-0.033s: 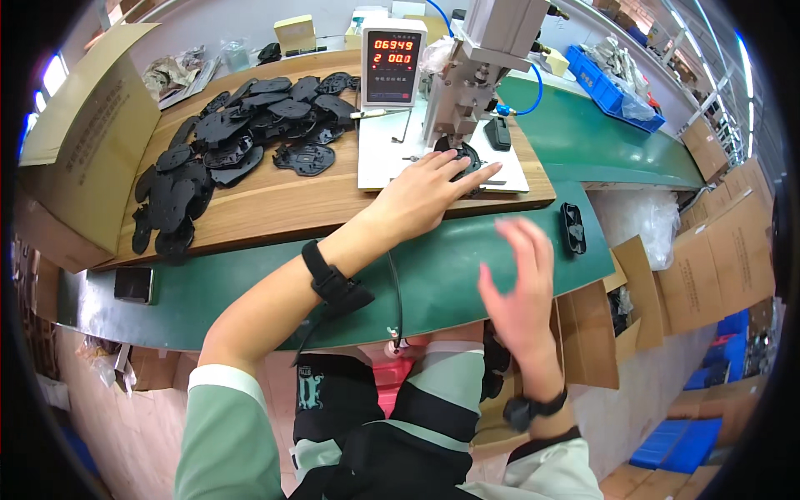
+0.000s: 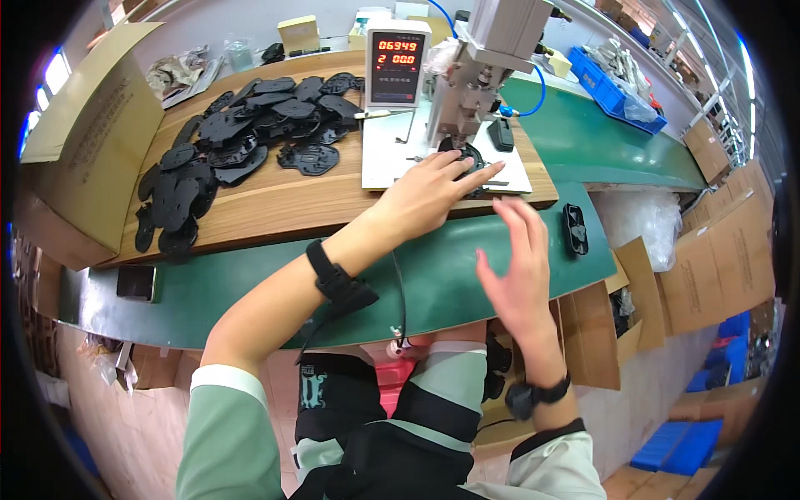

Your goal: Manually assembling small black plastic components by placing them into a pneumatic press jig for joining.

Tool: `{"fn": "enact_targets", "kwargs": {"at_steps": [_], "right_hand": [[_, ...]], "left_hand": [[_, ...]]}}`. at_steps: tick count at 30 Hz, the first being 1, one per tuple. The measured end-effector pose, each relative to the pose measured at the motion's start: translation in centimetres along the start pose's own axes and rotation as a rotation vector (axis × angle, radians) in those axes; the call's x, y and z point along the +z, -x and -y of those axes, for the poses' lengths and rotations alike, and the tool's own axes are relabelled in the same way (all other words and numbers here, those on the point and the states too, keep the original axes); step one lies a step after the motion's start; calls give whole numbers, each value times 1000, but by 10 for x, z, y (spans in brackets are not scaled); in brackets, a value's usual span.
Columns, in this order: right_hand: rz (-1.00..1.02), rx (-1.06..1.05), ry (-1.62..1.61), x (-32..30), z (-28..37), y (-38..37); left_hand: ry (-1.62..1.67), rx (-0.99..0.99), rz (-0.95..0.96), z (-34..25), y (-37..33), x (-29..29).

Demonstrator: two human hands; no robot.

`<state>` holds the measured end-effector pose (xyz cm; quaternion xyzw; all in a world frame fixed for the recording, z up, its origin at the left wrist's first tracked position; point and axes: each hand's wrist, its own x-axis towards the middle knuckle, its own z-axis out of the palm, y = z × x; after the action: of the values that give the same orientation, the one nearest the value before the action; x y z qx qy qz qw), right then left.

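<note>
My left hand [image 2: 423,193] reaches across the wooden board to the bench press [image 2: 468,96]. Its fingers are stretched out and spread over a round-edged black plastic part [image 2: 475,158] beneath the press head. Much of that part is hidden by the fingers. Over the green table's front area, my right hand [image 2: 520,271] hovers with its thumb and fingers apart, holding nothing and slightly blurred at the fingertips. A small black plastic housing [image 2: 575,230] lies on the table to its right.
A heap of flat black plastic parts [image 2: 250,125] covers the board's left side beside an open cardboard box [image 2: 96,150]. A counter with red digits [image 2: 396,62] stands left of the press. A blue crate [image 2: 608,87] is far right; a phone [image 2: 136,283] lies near left.
My right hand has moved slightly forward, toward the press. My left hand stays spread on the black part, and the whole view has shifted a little.
</note>
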<state>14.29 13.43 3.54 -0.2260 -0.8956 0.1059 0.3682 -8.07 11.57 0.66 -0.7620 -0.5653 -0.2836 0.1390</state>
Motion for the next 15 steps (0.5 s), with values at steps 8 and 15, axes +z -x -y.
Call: {"fn": "enact_targets", "kwargs": {"at_steps": [8, 15], "right_hand": [[18, -24, 158, 66, -39, -39], [51, -27, 264, 63, -31, -60]], "left_hand": [[80, -59, -57, -7, 0, 9], [89, -18, -291, 11, 25, -6]]}}
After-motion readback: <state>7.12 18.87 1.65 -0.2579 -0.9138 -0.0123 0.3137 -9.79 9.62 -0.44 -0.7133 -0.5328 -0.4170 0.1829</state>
